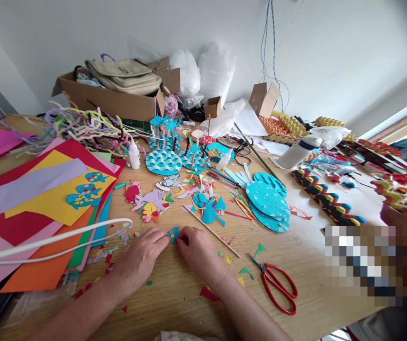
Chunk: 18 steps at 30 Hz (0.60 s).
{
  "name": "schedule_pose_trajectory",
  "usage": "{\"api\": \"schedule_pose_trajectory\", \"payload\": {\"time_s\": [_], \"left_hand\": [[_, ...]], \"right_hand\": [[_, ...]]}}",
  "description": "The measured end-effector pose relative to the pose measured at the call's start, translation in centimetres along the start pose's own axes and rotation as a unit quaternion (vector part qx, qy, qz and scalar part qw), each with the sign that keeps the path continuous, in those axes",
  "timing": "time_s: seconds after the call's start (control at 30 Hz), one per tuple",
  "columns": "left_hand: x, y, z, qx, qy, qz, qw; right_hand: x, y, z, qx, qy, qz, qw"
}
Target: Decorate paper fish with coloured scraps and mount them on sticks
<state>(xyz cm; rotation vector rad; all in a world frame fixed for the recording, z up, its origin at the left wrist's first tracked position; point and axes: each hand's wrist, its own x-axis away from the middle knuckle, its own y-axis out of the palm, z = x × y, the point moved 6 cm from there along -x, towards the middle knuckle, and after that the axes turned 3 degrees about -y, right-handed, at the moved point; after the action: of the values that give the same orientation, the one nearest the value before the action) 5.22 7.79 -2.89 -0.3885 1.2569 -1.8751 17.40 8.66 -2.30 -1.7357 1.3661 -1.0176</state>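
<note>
Between my two hands, low over the table, is a small blue paper fish (pixel 173 234) with orange and red spots. My left hand (pixel 148 248) is closed at its left edge, fingers together. At the fish's right side my right hand (pixel 196 246) is curled in a pinch; its fingertips are partly hidden. A thin wooden stick (pixel 213 232) lies just beyond my right hand. Red-handled scissors (pixel 277 286) rest to the right. Beyond my hands are colourful paper fish cutouts (pixel 149 201) and a heap of blue paper scraps (pixel 208 208).
Coloured paper sheets (pixel 43 189) are stacked at left, with three blue fish (pixel 85 192) on top. Glue bottles (pixel 134 155), wavy blue discs (pixel 163 162) and pipe cleaners (pixel 82 125) stand or lie farther back. Another person's hand (pixel 398 210) holds a wavy paper strip at far right.
</note>
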Motion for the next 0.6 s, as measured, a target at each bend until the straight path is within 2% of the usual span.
{"api": "schedule_pose_trajectory", "payload": {"time_s": [0.2,0.6], "left_hand": [[-0.07,-0.15,0.16,-0.009,0.009,0.013,1.0],[0.19,0.03,0.09,-0.018,0.015,0.019,1.0]], "right_hand": [[-0.09,0.12,0.08,0.004,0.014,-0.005,1.0],[-0.11,0.44,0.58,-0.034,0.014,0.025,0.999]]}}
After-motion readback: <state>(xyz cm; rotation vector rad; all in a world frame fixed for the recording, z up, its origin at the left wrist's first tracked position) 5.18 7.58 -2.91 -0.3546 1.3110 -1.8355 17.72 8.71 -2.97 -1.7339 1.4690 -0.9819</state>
